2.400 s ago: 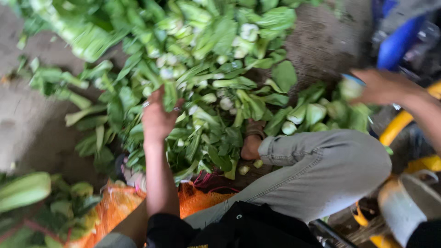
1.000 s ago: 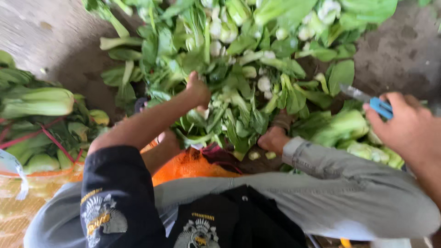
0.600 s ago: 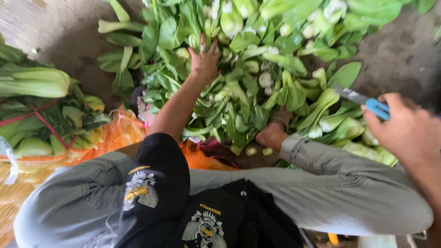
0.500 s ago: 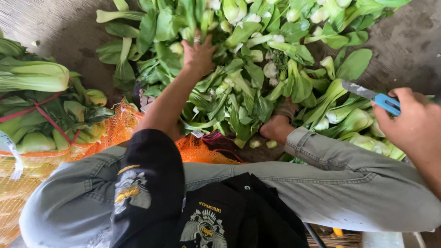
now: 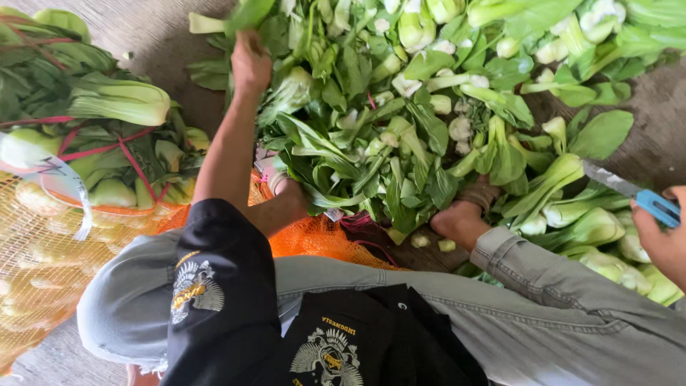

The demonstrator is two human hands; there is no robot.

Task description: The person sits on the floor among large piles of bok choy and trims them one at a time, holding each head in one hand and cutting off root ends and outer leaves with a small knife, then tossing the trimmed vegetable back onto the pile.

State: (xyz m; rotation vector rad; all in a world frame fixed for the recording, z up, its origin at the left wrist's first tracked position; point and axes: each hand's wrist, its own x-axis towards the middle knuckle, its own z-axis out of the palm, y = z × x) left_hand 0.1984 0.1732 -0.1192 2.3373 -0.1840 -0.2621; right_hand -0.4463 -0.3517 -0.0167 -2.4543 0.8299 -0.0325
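Black sleeve (image 5: 221, 286): nearest the lens, over grey trousers (image 5: 543, 314) — crouched low, knees wide, so both arms clear the heap.
Orange mesh sack (image 5: 50, 250): flat underfoot on the left, tied bundles of bok choy (image 5: 107, 114) stacked on it, red string round them — finished lots, kept off the floor.
Right hand (image 5: 661, 239): at the frame's right edge, wrapped shut on a blue-handled knife (image 5: 629, 193), blade aimed into the leaves, ready for trimming stems.
Loose bok choy pile (image 5: 429, 107): spread across the concrete floor (image 5: 157, 36) ahead, within arm's reach.
Left hand (image 5: 250, 61): farthest out, fingers pinched on one bok choy stalk (image 5: 232, 18) at the pile's upper left edge.
Change: half a second back, that hand lay nearer the pile's middle — now swung out left and higher, stalk lifted.
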